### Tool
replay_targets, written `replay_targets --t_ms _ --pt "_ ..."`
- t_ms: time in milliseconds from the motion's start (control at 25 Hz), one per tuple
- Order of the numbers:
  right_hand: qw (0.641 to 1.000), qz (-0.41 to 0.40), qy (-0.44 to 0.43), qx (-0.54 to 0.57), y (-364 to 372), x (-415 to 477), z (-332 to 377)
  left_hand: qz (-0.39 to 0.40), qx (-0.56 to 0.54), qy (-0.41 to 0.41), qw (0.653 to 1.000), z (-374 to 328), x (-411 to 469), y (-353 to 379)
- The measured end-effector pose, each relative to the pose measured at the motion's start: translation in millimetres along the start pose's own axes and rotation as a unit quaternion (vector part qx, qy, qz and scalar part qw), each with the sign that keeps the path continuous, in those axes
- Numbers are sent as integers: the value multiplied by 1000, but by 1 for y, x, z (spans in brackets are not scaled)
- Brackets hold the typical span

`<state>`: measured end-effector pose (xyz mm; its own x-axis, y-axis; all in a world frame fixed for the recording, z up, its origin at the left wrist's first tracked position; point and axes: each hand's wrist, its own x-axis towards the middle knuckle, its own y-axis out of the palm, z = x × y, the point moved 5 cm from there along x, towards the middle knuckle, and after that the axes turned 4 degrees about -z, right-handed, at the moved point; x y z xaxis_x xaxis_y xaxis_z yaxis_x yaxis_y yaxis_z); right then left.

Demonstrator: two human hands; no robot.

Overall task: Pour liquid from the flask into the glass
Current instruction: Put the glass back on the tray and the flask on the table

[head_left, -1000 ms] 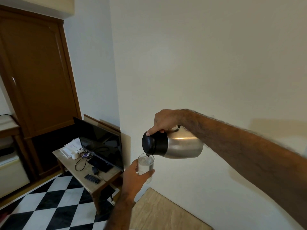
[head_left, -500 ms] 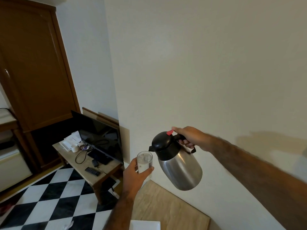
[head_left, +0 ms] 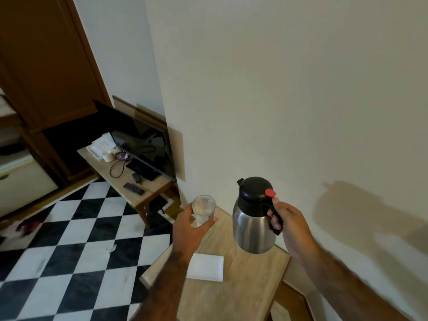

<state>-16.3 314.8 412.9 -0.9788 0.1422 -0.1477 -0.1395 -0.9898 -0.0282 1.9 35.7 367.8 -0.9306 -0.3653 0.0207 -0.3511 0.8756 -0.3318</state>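
The flask (head_left: 254,218), a steel body with a black lid and a red tab, is held upright above the table (head_left: 250,288) by the right hand (head_left: 290,222), whose fingers (head_left: 272,222) are clenched around the black handle on the side of the flask turned away from the glass, with the thumb laid just under the red tab. The spout is seen at the far upper edge of the lid, pointing away from the camera. The glass (head_left: 204,210) is held just beside the flask, on the side opposite the handle and apart from it, by the left hand (head_left: 190,228); its lower half is wrapped by the fingers (head_left: 209,222), with the thumb on its other side, and pale liquid is seen inside it. Both vessels are kept in the air over the far end of the table, close to the cream wall (head_left: 289,89). A white rectangular pad (head_left: 206,267) is laid flat on the table below the glass, partly covered by the left forearm. Beyond the table, on the glass's side, a low wooden stand (head_left: 129,181) is seen carrying a dark television (head_left: 143,144), cables, papers and a remote, and a black-and-white chequered floor (head_left: 69,251) is spread beside the table.
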Motion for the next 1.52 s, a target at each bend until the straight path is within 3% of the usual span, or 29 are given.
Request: replay_targets --t_ms 320,560,1000,1520 --pt "991 -66 47 103 5 30 -127 -15 50 -72 996 115 23 42" --pt "981 -97 63 157 3 59 -238 17 49 -128 990 214 29 73" --pt "965 -125 95 212 11 82 -430 24 159 -114 980 411 48 136" --pt "955 -143 106 237 18 78 -497 26 106 -134 985 481 52 163"
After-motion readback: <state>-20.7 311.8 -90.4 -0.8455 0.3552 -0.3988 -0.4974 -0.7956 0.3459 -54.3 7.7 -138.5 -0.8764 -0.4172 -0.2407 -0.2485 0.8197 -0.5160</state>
